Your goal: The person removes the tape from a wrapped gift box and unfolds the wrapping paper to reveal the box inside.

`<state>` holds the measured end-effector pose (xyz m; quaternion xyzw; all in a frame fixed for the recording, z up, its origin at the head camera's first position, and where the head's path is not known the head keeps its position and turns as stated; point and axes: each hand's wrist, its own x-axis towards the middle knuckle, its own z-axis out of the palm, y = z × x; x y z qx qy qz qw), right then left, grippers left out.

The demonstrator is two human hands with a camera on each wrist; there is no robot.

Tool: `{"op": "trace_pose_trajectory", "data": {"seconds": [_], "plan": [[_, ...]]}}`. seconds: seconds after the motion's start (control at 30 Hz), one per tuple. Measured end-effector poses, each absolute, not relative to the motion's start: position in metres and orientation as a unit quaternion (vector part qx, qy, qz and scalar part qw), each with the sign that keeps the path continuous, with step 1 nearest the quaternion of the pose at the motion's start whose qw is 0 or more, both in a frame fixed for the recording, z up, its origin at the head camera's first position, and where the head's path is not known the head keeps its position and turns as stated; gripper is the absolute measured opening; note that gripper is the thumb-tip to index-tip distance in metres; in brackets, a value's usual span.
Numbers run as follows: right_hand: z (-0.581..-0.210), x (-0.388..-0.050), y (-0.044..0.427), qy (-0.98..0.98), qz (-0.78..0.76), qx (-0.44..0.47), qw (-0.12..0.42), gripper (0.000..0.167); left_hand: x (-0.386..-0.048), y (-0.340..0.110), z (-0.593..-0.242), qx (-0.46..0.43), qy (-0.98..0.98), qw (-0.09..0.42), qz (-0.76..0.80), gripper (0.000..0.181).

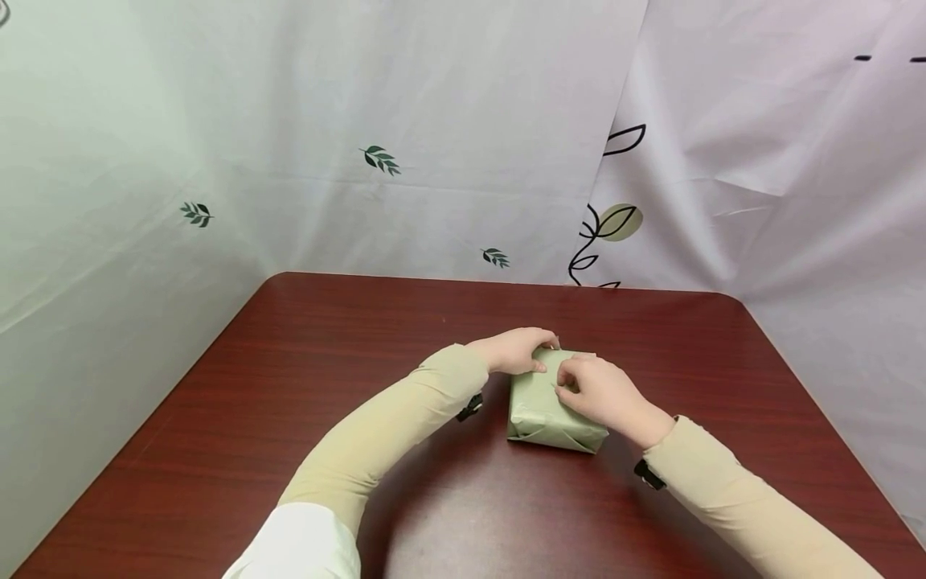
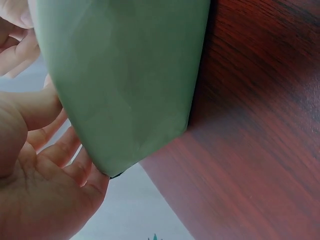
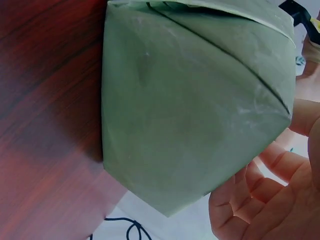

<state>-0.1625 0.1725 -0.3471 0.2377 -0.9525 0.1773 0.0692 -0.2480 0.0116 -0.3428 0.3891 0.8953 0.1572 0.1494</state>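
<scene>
A box-shaped package [image 1: 538, 402] in pale green paper lies on the table, its near end folded into a triangular flap [image 3: 185, 120]. My left hand [image 1: 517, 350] rests at the package's far left corner, thumb on the top and fingers reaching toward the far edge. In the left wrist view, the left hand [image 2: 55, 170] lies along the edge with lightly bent fingers. Over the right part of the top is my right hand [image 1: 600, 390], fingers bent and thumb close to the forefinger. Its fingertips are hidden behind the package's edge in the right wrist view, so any pinch is unclear.
The dark red wooden table [image 1: 289, 386] has rounded far corners. A white curtain [image 1: 434, 96] with printed leaves hangs behind it and along the sides. Black wrist-camera straps [image 1: 649, 474] show under the beige sleeves [image 1: 391, 418].
</scene>
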Motion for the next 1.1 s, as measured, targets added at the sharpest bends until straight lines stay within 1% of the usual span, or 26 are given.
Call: {"op": "trace_pose_trajectory", "data": {"seconds": [0.13,0.3,0.53,0.77,1.1], "plan": [[-0.3472,-0.1615,0.1714,-0.953,0.173,0.236,0.074,0.013,-0.2494,0.0139,-0.3405,0.396,0.894,0.151,0.147,0.039],[-0.3472,-0.1623,0.1711,-0.954,0.173,0.237,0.066,0.018,-0.2501,0.0128,-0.3406,0.399,0.892,0.151,0.148,0.039],[-0.3455,-0.1649,0.1708,-0.954,0.169,0.240,0.065,0.013,-0.2505,0.0120,-0.3406,0.401,0.890,0.155,0.154,0.040],[-0.3432,-0.1647,0.1662,-0.959,0.163,0.223,0.059,0.012,-0.2515,0.0118,-0.3400,0.398,0.891,0.153,0.155,0.039],[-0.3400,-0.1660,0.1657,-0.957,0.176,0.224,0.045,0.012,-0.2497,0.0122,-0.3398,0.400,0.890,0.152,0.155,0.039]]}}
